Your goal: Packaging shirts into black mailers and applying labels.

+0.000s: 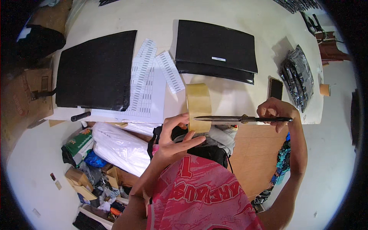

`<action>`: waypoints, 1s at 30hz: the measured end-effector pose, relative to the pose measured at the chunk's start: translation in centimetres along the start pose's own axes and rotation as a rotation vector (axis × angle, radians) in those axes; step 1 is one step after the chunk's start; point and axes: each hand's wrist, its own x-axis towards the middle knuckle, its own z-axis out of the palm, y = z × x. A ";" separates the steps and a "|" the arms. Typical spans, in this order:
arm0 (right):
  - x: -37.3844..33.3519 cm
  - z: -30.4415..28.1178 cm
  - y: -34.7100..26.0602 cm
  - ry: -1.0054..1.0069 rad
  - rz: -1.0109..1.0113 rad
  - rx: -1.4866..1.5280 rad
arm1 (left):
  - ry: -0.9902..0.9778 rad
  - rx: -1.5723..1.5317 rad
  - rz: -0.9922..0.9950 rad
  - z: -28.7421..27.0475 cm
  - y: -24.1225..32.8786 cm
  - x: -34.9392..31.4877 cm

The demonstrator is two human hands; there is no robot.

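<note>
My left hand point(172, 134) grips a wide roll of yellowish clear packing tape point(200, 99) at the near edge of the table, thumb and fingers around its lower part. In my right hand point(278, 109) is a pair of scissors point(224, 119), my fingers at the handles. The blades look closed together and point left, their tips crossing in front of the tape roll. Just beyond the roll lies a black plastic mailer point(216, 46) with a small white label on it. Another black mailer point(96, 71) lies to the left.
Between the mailers are printed label sheets point(142, 82) and a loose label strip point(170, 73). A phone point(275, 89) and a stack of shiny black packets point(298, 74) lie at the right. A black handle point(80, 116) rests at the near left edge. Below stand cluttered boxes point(82, 182).
</note>
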 end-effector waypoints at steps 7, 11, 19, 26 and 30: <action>0.1 -0.9 0.5 -0.013 -0.057 -0.066 | 0.020 -0.056 0.007 0.3 -0.4 -0.2; 0.1 -1.9 0.6 -0.078 -0.032 -0.092 | 0.031 -0.060 0.020 0.4 -0.4 -0.2; 0.9 -1.8 0.6 -0.068 -0.049 -0.071 | 0.028 -0.064 0.013 0.4 -0.5 -0.4; 1.5 -2.0 1.9 -0.069 -0.181 -0.036 | 0.027 -0.057 0.007 0.4 -0.4 -0.4; 0.8 -2.2 1.7 -0.027 -0.041 -0.067 | 0.028 -0.080 0.018 0.4 -0.6 -0.5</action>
